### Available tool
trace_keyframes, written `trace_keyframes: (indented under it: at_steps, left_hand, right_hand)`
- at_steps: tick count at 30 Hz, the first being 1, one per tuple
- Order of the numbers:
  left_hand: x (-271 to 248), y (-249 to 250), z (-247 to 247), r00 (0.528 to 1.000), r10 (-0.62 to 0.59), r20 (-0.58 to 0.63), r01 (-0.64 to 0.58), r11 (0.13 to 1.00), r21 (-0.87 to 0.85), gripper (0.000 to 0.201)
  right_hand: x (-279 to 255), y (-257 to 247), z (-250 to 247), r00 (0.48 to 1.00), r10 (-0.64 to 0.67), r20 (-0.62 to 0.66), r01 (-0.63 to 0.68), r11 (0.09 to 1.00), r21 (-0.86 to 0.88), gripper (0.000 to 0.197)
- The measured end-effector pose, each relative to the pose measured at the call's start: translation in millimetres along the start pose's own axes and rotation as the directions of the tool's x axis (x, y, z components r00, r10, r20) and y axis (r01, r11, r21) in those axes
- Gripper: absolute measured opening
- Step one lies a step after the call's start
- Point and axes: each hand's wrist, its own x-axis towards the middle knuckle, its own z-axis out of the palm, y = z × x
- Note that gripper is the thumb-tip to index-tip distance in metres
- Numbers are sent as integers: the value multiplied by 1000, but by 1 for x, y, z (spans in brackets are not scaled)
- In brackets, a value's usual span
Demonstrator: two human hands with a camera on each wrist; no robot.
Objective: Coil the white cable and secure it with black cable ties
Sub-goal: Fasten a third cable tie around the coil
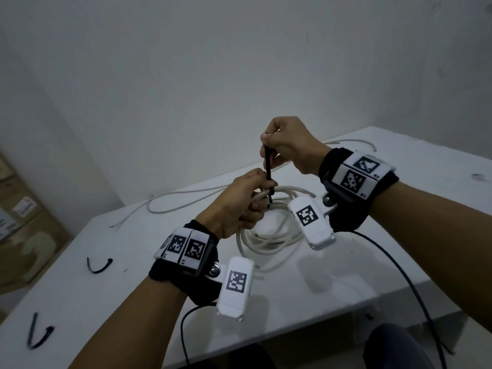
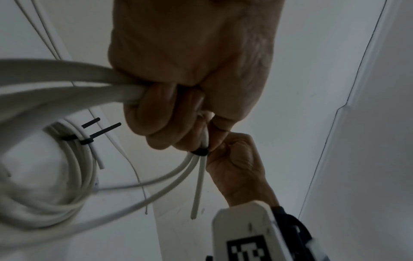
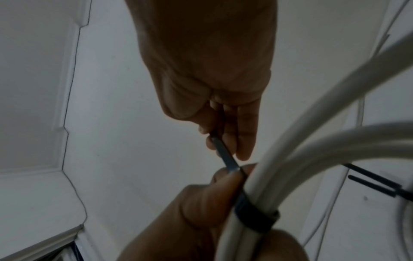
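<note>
The coiled white cable (image 1: 269, 239) is lifted at one side above the white table (image 1: 346, 272). My left hand (image 1: 239, 206) grips the bunched strands of the coiled cable (image 2: 67, 84). A black cable tie (image 1: 268, 171) is looped round the bundle, and my right hand (image 1: 285, 145) pinches its tail straight up above the left hand. In the right wrist view the black cable tie (image 3: 252, 217) sits tight round the strands beside my left thumb. Two other ties (image 2: 89, 137) bind the far side of the coil.
A loose length of white cable (image 1: 186, 198) trails across the far part of the table. Two spare black ties (image 1: 98, 265) (image 1: 37, 334) lie at the left. A dark cord (image 1: 415, 291) hangs off the right edge. Cardboard boxes (image 1: 24, 227) stand at the left.
</note>
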Motion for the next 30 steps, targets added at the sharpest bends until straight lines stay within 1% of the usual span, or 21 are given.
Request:
trace_keyframes:
  at_steps: [4,6,11,13,15,17,18,21,22,24,27,28,30]
  left_hand:
    - [-4,-2,4,1000,-3,-27,3,1000,-4,7]
    - [-4,-4,5,999,-3,-35,2,999,-40,4]
    - [1,-10,-1,999,33,-39,-39,987,-155,8]
    - [3,-13,-4,999,35,-19,-38,983,-180,10]
    - [5,-16,-5,999,32,-12,-34,980,-196,14]
    - [6,-16,-6,999,35,-14,-37,977,-209,11]
    - [7,-15,-7,999,39,-13,-41,976,-214,12]
    - [8,-10,-14,998,55,-3,-55,972,-229,20]
    - [7,-8,-16,998,61,-3,-60,972,-227,21]
    - [6,-5,-21,997,81,-17,-82,975,-204,17]
    - [4,-5,-27,991,125,-45,-130,982,-136,4]
    - [4,-6,-28,989,139,-54,-144,982,-118,3]
    - [4,-10,-28,984,164,-74,-171,981,-90,8]
  right_hand:
    - [1,-1,2,1000,20,12,-20,999,-41,21]
    - [-2,-2,0,999,19,34,-17,998,-66,18]
    - [-10,-6,-8,994,-23,106,27,999,-34,14]
    - [-14,-6,-8,988,-28,150,33,999,-31,14]
    - [-18,-4,-8,985,-43,164,47,999,-21,15]
    - [-21,-1,-7,984,-46,173,53,998,-33,15]
    - [-22,1,-6,981,-44,190,58,996,-68,15]
    - [-25,8,-3,968,-17,250,96,947,-307,18]
    - [-26,10,-3,967,7,256,81,941,-329,20]
    - [-29,13,-4,959,62,277,10,967,-254,26]
    - [-31,14,-8,950,86,301,-33,983,-179,23]
    - [-32,15,-8,950,87,299,-39,986,-162,22]
    - [-35,18,-6,955,78,285,-42,990,-131,20]
